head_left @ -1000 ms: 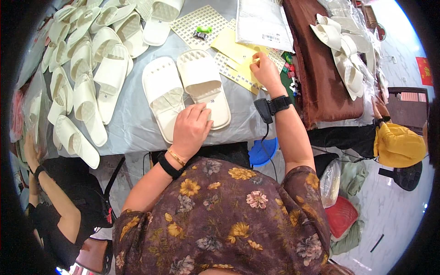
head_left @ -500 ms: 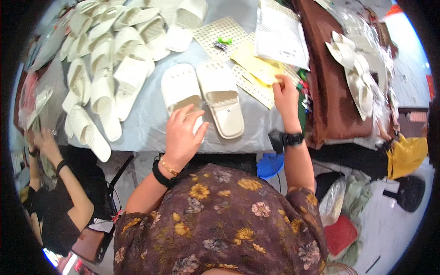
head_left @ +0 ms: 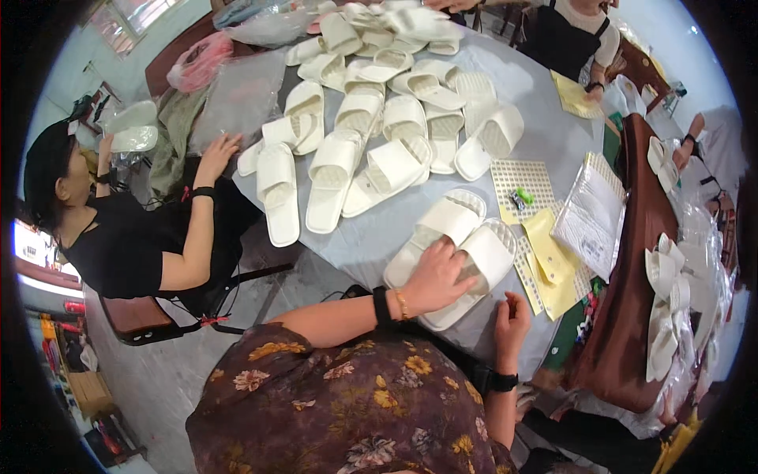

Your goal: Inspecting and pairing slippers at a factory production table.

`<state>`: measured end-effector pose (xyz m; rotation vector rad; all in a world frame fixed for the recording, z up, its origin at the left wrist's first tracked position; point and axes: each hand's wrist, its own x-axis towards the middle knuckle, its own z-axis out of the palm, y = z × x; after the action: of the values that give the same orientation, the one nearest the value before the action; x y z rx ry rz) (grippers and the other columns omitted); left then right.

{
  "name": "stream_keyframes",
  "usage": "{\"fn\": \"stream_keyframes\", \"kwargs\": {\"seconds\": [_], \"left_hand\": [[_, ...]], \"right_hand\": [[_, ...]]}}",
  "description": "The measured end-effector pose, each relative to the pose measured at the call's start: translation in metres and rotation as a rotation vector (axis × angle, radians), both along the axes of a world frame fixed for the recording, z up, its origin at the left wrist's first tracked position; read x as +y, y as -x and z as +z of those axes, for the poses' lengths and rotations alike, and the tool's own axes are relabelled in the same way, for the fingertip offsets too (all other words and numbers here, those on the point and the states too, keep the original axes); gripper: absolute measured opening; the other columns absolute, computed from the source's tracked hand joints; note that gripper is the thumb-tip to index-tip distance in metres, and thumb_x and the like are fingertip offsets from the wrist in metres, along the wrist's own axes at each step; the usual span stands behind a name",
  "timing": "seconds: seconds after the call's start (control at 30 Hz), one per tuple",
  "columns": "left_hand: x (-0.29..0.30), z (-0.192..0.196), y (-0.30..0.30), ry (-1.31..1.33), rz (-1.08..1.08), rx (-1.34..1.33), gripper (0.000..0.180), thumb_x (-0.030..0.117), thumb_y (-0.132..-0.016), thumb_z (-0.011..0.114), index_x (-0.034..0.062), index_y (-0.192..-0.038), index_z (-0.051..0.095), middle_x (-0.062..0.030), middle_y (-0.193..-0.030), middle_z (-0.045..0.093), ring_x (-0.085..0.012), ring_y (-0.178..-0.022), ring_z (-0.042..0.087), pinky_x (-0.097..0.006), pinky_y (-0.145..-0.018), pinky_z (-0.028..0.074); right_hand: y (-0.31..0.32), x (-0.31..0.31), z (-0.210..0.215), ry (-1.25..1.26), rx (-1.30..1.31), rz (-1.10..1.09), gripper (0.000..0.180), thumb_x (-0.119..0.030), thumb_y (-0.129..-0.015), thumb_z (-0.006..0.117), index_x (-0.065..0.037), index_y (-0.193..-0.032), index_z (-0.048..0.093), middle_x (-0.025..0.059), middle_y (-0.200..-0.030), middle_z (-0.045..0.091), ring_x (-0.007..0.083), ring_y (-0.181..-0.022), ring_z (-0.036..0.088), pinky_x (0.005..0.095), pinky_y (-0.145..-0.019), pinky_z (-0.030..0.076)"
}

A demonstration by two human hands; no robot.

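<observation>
At the near edge of the grey table (head_left: 553, 150) — my left hand (head_left: 438, 276) lay spread flat on a pair of white slippers (head_left: 454, 249), pressing, not gripping.

Right hand (head_left: 512, 318) hovered just beside the pair at the table edge, fingers loosely curled, holding nothing I could make out. Slippers sat side by side, touching, toes pointing away from me. Yellow sheets (head_left: 550, 261) lay just right of them, a dotted card (head_left: 523, 180) with a small green thing beyond. Pile of white slippers (head_left: 379, 118) covered the far half — another person's hand (head_left: 217, 150) rested on a clear plastic bag (head_left: 237, 95) at far left.
</observation>
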<state>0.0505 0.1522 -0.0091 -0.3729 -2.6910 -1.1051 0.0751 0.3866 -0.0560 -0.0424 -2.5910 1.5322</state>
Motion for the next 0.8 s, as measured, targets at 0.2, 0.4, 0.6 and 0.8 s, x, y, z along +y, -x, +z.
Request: {"fn": "stream_keyframes", "kwargs": {"seconds": [0.2, 0.4, 0.6, 0.8], "left_hand": [[-0.087, 0.038, 0.059, -0.086, 0.030, 0.109, 0.035, 0.032, -0.082, 0.070, -0.0013, -0.077, 0.059, -0.0217, -0.079, 0.059, -0.0402, -0.080, 0.052, -0.049, -0.073, 0.041], [-0.237, 0.105, 0.157, 0.299, 0.418, -0.100, 0.039, 0.032, -0.091, 0.066, -0.0037, -0.106, 0.064, -0.0204, -0.103, 0.064, -0.0335, -0.102, 0.060, -0.044, -0.091, 0.044], [-0.245, 0.016, 0.147, 0.432, 0.391, 0.053, 0.054, 0.030, -0.092, 0.066, 0.0014, -0.136, 0.055, -0.0256, -0.148, 0.041, -0.0404, -0.138, 0.037, -0.045, -0.114, 0.028], [-0.155, -0.002, 0.050, 0.211, 0.295, 0.207, 0.040, 0.015, -0.085, 0.068, 0.0033, -0.123, 0.061, -0.0200, -0.150, 0.039, -0.0403, -0.142, 0.029, -0.048, -0.116, 0.024]], "right_hand": [[-0.008, 0.005, 0.014, -0.105, 0.043, -0.031, 0.019, -0.006, -0.087, 0.060, 0.001, -0.104, 0.066, 0.0159, -0.085, 0.066, 0.0269, -0.075, 0.064, 0.0357, -0.071, 0.051], [0.022, 0.034, 0.038, 0.008, 0.141, -0.083, 0.016, -0.006, -0.088, 0.063, 0.001, -0.102, 0.065, 0.0157, -0.085, 0.065, 0.0255, -0.076, 0.065, 0.0345, -0.070, 0.051], [0.037, 0.157, 0.105, -0.286, 0.600, -0.501, 0.014, -0.003, -0.087, 0.062, 0.000, -0.100, 0.066, 0.0089, -0.089, 0.065, 0.0190, -0.075, 0.061, 0.0286, -0.071, 0.050], [0.034, 0.319, 0.144, -0.685, 0.395, -1.041, 0.048, -0.018, -0.080, 0.062, 0.008, -0.119, 0.058, 0.0290, -0.117, 0.061, 0.0468, -0.111, 0.054, 0.0500, -0.100, 0.041]]}}
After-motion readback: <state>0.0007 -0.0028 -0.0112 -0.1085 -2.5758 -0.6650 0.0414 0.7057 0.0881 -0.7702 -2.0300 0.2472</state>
